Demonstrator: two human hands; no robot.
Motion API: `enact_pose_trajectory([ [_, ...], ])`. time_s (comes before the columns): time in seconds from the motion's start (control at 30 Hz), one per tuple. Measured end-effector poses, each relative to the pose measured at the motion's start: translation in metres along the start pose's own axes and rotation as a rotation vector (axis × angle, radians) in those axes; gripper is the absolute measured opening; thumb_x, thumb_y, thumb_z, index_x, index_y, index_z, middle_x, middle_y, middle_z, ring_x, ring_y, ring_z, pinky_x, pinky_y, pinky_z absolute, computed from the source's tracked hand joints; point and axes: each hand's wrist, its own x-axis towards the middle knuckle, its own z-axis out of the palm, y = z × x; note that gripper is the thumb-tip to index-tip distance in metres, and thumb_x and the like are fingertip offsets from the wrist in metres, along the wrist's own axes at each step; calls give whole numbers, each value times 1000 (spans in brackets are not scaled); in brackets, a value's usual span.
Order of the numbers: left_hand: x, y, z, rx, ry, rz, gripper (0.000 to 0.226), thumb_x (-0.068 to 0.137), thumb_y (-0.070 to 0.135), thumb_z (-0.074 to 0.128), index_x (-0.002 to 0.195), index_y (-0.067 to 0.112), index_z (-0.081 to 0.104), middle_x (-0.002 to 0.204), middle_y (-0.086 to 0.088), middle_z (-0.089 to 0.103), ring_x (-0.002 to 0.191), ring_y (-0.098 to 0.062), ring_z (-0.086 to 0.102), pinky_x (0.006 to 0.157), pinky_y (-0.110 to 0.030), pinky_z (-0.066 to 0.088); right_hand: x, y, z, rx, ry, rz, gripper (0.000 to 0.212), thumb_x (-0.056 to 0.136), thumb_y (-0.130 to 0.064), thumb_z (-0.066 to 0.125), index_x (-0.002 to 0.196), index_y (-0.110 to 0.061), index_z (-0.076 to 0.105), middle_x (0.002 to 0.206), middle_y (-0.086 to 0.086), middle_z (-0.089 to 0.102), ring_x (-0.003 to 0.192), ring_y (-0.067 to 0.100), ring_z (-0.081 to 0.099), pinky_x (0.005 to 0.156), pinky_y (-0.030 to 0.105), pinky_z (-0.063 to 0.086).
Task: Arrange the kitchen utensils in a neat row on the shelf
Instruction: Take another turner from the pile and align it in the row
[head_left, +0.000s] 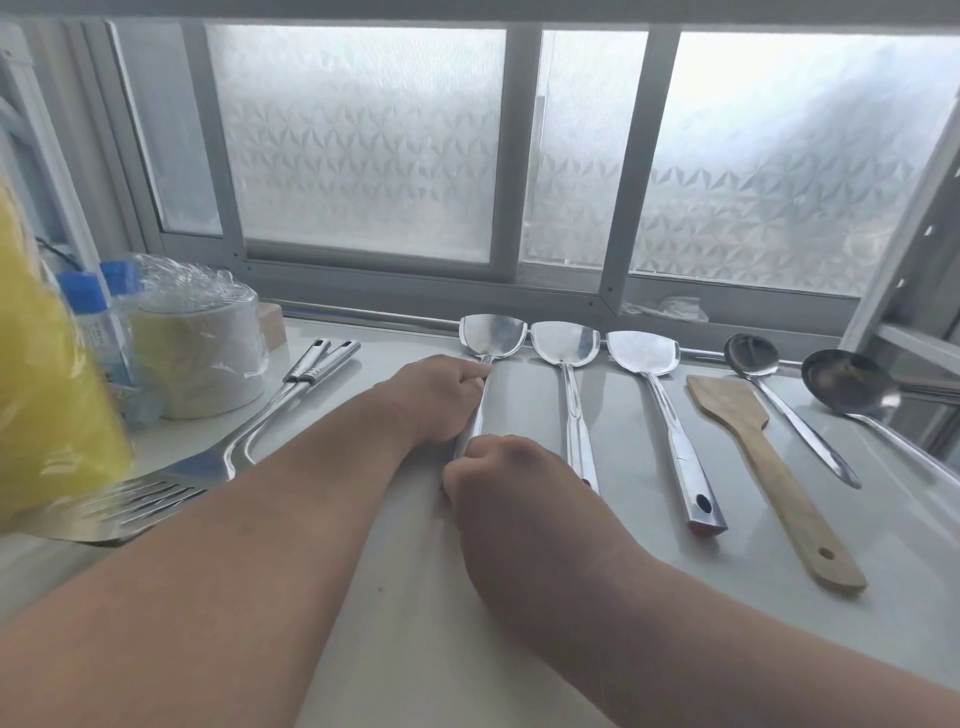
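Utensils on shelf (519, 597): slotted turners (156, 493) far left, unsorted, overhanging edge, liable to slip off if nudged by forearm. Left hand (441, 397) clenched on steel spatula (491, 335) near neck; right hand (498, 470) gripping handle end. Risk: sliding it sideways into neighbouring spatula (563, 340), disturbing row through wooden turner (748, 431) to ladles (753, 353).

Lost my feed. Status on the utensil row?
Left hand, right hand both gripping leftmost steel spatula. Five utensils aligned rightward. Slotted turners unplaced left.
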Motion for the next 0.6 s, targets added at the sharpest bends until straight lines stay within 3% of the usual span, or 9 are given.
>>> enact_pose_trajectory([
  [0.1, 2, -5, 2, -10, -4, -13, 44, 103, 42, 41, 138, 58, 63, 132, 7, 72, 128, -33, 65, 113, -52, 48, 1, 0, 4, 11, -6, 1, 25, 69, 8, 36, 63, -15, 29, 75, 2, 33, 59, 13, 25, 48, 30, 20],
  [0.27, 6, -5, 3, -48, 14, -34, 51, 99, 55, 39, 147, 53, 56, 141, -1, 70, 135, -34, 61, 117, -53, 44, 3, 11, 16, 21, 98, -7, 34, 80, 3, 47, 61, -18, 30, 74, 0, 38, 60, 17, 30, 60, 34, 37],
  [0.37, 5, 6, 3, -92, 31, -20, 46, 111, 43, 42, 157, 41, 50, 147, -7, 65, 138, -31, 59, 120, -46, 41, 4, 21, 17, -29, 240, -21, 39, 80, -6, 66, 58, -22, 37, 69, -2, 52, 57, 18, 37, 54, 28, 38],
  [0.43, -6, 10, 2, -99, 48, -9, 48, 112, 39, 43, 159, 35, 48, 155, -2, 59, 144, -24, 54, 124, -41, 36, 2, 27, 18, -57, 308, -44, 33, 79, -13, 72, 58, -22, 48, 65, -2, 58, 54, 17, 41, 53, 23, 34],
  [0.53, -31, 12, -12, -25, 89, 2, 52, 108, 35, 52, 160, 29, 47, 160, 5, 54, 148, -19, 49, 124, -36, 35, -5, 31, 19, -23, 326, -51, 18, 93, -22, 62, 76, -16, 63, 81, 1, 64, 71, 20, 60, 62, 24, 40],
  [0.6, -52, 18, -30, 46, 123, 33, 52, 104, 36, 56, 156, 33, 51, 155, 10, 58, 145, -15, 52, 119, -32, 38, -13, 31, 16, 37, 323, -28, 19, 98, -28, 54, 87, -17, 64, 93, -2, 64, 86, 20, 61, 72, 26, 45],
])
